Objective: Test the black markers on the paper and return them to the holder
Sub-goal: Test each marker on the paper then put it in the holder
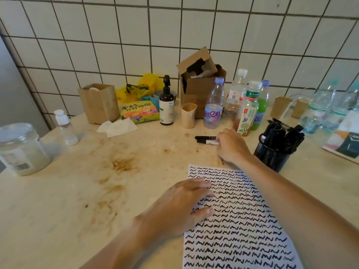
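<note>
The clear water bottle [213,105] with a lilac cap carries a pink-and-blue label on which only the letters "nten" can be read. The tea bottle [248,111] with the green neck band bears Chinese characters too small to read with certainty, and the colourful packet [138,112] by the wall has bold Chinese lettering on a yellow-green ground. The brown pump bottle [166,101] has a white label whose print is illegible.

2 black markers [206,140] lie side by side on the stained countertop [77,191], beyond the top edge of the paper and left of the holder. Their long axes run roughly left to right, the capped black ends pointing left and the white-labelled barrels toward the right hand [232,146]. That hand lies knuckles up with its fingertips at the barrel end of the markers; its fingers curl there, but whether they actually pinch a marker cannot be told.

The black mesh holder [274,158] stands just right of the right wrist, packed with black markers leaning up and to the right.

The left hand [182,204] lies flat, fingers straight and spread, pressing the left edge of the paper [242,230]. The sheet is covered in rows of short black squiggles.

A glass jar [21,150] stands at the far left.
</note>
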